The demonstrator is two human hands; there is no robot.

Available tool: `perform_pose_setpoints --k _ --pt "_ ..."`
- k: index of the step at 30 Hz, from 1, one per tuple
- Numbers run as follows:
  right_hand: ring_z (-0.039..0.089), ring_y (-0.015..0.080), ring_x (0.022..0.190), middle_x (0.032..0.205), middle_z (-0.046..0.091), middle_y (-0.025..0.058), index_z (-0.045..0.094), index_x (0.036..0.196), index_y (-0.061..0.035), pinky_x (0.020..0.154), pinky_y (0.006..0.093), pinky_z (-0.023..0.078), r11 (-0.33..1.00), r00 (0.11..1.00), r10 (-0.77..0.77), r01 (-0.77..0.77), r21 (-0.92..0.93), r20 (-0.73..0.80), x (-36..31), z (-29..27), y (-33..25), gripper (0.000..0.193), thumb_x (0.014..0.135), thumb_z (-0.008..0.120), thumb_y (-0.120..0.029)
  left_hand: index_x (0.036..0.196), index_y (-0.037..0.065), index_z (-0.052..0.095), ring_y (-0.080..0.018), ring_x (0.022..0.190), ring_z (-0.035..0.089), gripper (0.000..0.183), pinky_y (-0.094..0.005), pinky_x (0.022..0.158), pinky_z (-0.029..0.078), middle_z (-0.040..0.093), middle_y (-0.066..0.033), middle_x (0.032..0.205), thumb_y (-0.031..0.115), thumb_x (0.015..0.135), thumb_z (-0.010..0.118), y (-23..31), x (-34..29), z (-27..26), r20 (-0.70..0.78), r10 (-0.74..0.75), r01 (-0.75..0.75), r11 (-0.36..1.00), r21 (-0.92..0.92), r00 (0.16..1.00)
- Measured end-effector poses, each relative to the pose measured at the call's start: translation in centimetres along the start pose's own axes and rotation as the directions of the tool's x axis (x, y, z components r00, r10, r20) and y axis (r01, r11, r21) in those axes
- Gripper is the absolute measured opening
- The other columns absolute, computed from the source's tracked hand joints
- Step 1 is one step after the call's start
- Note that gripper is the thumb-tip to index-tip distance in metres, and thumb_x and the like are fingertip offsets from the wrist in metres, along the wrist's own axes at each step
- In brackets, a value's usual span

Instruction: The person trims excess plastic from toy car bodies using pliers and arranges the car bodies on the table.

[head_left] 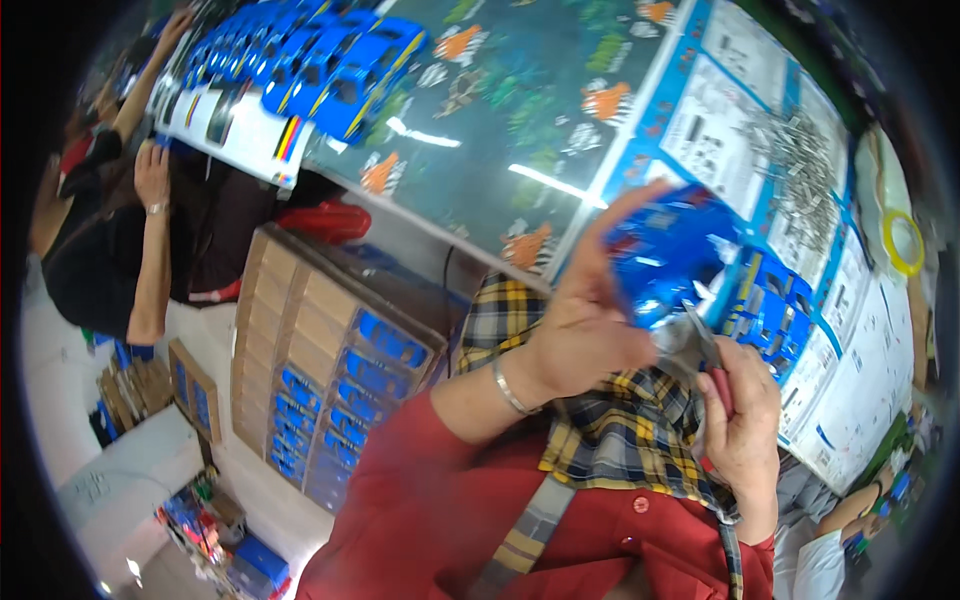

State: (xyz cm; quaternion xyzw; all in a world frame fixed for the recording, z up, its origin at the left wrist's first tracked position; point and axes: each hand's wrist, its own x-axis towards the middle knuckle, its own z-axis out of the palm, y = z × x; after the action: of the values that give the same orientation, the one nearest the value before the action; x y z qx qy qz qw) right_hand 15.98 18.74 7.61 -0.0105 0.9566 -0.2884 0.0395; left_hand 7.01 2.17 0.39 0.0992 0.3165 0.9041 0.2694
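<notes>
My left hand [590, 320] is closed round a glossy blue toy car shell [672, 250], which is smeared by motion. In my right hand [745, 420] I grip a red-handled metal tool [722, 388]. Its grey metal end lies against or just in front of the shell's lower edge; whether they touch I cannot tell. Blur hides the exact kind of tool. Just to the right of the shell, several small blue car bodies [775, 310] sit together on the table.
A pile of small metal parts [805, 180] lies on printed sheets at the right, near a roll of yellow tape [903, 243]. Rows of blue car shells [345, 75] cover the table's far left. A partitioned box [335, 370] stands lower left. Another person's arm [150, 230] is at the left.
</notes>
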Motion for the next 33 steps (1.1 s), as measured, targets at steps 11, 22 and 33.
perform_pose_setpoints --k 11,22,33 --pt "0.063 0.0319 0.077 0.088 0.061 0.0153 0.059 0.107 -0.0001 0.068 0.0386 0.051 0.987 0.977 -0.162 0.164 -0.002 -0.142 -0.2 0.9 -0.6 0.030 0.078 0.066 -0.007 0.149 0.025 0.015 -0.0400 0.117 0.053 0.093 -0.0571 0.087 0.053 0.044 -0.0251 0.133 0.067 0.079 0.060 0.9 -0.8 0.7 0.028 0.233 -0.235 0.964 0.125 0.972" --pt "0.062 0.0314 0.077 0.085 0.061 0.0146 0.060 0.105 0.0012 0.066 0.0387 0.050 0.986 0.970 -0.167 0.167 -0.017 -0.177 -2.0 1.4 -1.4 0.029 0.077 0.067 -0.005 0.149 0.025 0.015 -0.0418 0.116 0.054 0.088 -0.0606 0.087 0.052 0.045 -0.0260 0.133 0.061 0.083 0.060 1.0 -2.4 1.5 0.066 0.307 -0.313 0.940 0.134 0.950" --pt "0.058 0.0243 0.067 0.075 0.058 0.0092 0.059 0.094 -0.0012 0.059 0.0339 0.049 0.953 0.942 -0.261 0.216 -0.213 -0.211 -2.7 0.6 -1.5 0.025 0.069 0.062 -0.005 0.150 0.027 0.011 -0.0353 0.116 0.053 0.079 -0.0580 0.088 0.052 0.043 -0.0219 0.131 0.002 0.087 0.053 0.6 -3.4 2.1 0.094 0.317 -0.331 0.907 0.262 0.944"
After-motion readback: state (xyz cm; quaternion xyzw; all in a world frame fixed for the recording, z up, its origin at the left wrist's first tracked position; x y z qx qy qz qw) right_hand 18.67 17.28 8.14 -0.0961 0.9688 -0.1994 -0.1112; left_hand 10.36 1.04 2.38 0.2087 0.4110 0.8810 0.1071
